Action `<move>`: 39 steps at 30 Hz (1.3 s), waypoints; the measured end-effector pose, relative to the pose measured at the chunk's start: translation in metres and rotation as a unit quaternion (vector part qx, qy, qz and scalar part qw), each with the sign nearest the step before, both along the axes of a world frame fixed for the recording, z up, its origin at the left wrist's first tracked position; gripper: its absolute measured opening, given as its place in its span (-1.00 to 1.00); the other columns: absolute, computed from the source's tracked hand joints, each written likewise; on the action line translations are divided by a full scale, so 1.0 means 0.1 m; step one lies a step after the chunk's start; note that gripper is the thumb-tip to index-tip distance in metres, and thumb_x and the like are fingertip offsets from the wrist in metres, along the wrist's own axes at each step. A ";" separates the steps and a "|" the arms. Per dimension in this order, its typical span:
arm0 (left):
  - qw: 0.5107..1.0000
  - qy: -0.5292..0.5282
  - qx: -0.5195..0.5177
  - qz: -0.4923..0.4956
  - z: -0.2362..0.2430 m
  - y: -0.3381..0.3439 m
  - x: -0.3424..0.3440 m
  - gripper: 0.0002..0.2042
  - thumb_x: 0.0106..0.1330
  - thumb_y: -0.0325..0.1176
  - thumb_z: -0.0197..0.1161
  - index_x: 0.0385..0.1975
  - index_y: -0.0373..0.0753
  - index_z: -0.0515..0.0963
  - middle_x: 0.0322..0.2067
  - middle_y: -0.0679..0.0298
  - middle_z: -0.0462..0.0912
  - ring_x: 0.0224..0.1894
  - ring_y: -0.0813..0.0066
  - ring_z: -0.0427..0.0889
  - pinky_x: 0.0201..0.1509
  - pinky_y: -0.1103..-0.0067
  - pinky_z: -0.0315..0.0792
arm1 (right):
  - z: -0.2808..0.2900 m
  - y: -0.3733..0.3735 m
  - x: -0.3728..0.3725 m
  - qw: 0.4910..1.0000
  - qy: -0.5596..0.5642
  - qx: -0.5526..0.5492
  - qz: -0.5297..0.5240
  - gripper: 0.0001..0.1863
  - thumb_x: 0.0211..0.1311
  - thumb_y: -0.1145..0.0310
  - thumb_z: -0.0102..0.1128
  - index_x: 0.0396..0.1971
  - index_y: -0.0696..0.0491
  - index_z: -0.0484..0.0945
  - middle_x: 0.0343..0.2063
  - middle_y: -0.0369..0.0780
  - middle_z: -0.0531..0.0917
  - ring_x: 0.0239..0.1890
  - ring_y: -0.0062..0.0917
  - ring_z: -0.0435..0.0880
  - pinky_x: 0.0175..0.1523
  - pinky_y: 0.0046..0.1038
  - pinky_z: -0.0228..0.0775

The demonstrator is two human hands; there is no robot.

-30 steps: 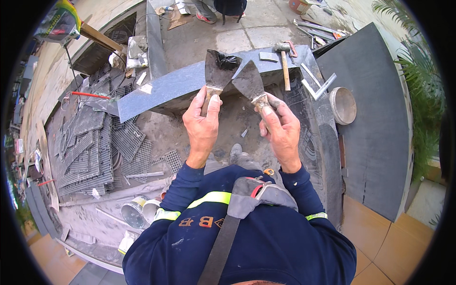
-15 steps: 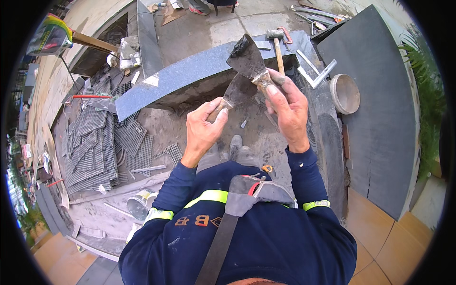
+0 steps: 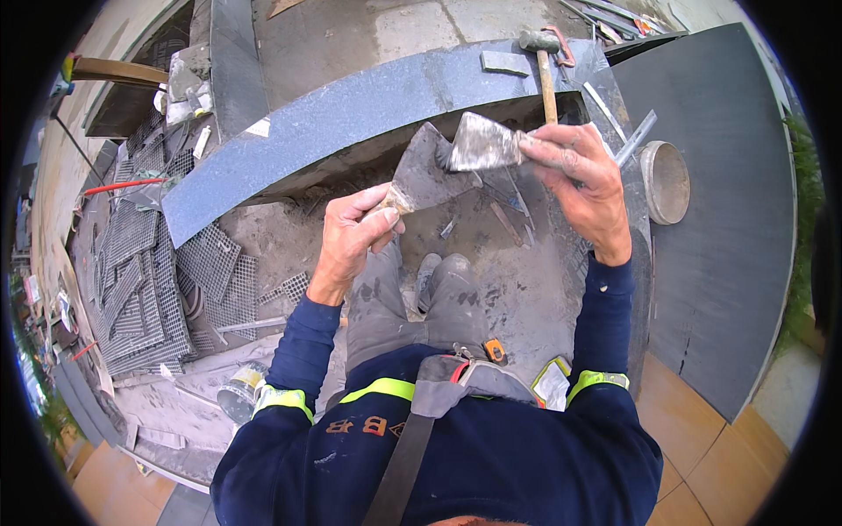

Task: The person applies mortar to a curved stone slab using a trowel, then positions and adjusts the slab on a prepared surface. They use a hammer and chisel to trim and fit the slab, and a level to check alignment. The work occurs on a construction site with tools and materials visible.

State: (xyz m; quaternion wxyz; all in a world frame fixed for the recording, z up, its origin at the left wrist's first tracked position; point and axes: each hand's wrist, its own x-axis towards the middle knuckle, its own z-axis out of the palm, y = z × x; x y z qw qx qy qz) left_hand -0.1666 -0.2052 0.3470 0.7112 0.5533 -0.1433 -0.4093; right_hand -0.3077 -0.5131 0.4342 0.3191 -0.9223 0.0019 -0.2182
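My left hand (image 3: 355,237) is closed round the handle of a wide, dark putty knife (image 3: 426,172), its blade pointing up and to the right. My right hand (image 3: 581,180) grips a second putty knife (image 3: 484,143) by the handle; whitish residue coats that blade, which points left. The two blades meet or overlap in front of me; whether they press together I cannot tell. Behind them runs a long blue-grey stone slab (image 3: 342,110). Just beyond my right hand a mallet (image 3: 545,74) with a wooden handle lies across the slab's edge.
Stacked mosaic tile sheets (image 3: 145,280) lie at left beside a red bar (image 3: 123,186). At right are a metal square (image 3: 637,138), a round bucket (image 3: 665,182) and a large dark panel (image 3: 724,228). A small stone piece (image 3: 506,63) rests on the slab. Another bucket (image 3: 239,396) stands lower left.
The right putty knife has turned from pointing up to pointing left, showing a whitish face. My right hand has moved right, my left hand slightly left. The view has shifted too.
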 end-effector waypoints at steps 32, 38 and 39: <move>0.981 -0.121 0.014 0.148 -3.18 0.66 -0.28 -0.64 0.38 -0.48 0.31 0.16 -0.36 0.69 -0.40 0.34 0.74 -0.54 0.80 0.47 -0.50 0.72 0.31 | -3.49 0.61 0.49 0.971 -0.047 0.100 0.211 -0.53 0.14 0.77 0.38 0.04 0.03 0.77 0.00 -0.18 0.66 0.03 -0.44 0.68 0.07 -0.46 0.57; 0.985 -0.083 -0.041 0.147 -3.21 0.64 -0.41 -0.64 0.37 -0.43 0.33 0.13 -0.39 0.69 -0.42 0.28 0.73 -0.62 0.78 0.37 -0.57 0.72 0.23 | -3.44 0.45 0.44 0.976 -0.095 0.048 0.191 -0.49 0.13 0.80 0.37 0.04 -0.02 0.79 -0.04 -0.20 0.67 -0.01 -0.42 0.70 0.04 -0.44 0.58; 0.985 -0.090 -0.042 0.142 -3.21 0.63 -0.43 -0.63 0.37 -0.40 0.34 0.13 -0.40 0.68 -0.42 0.28 0.73 -0.62 0.78 0.37 -0.57 0.72 0.23 | -3.41 0.41 0.42 0.982 -0.087 0.026 0.164 -0.51 0.14 0.79 0.36 0.02 -0.01 0.80 -0.06 -0.20 0.68 -0.01 -0.43 0.70 0.03 -0.43 0.57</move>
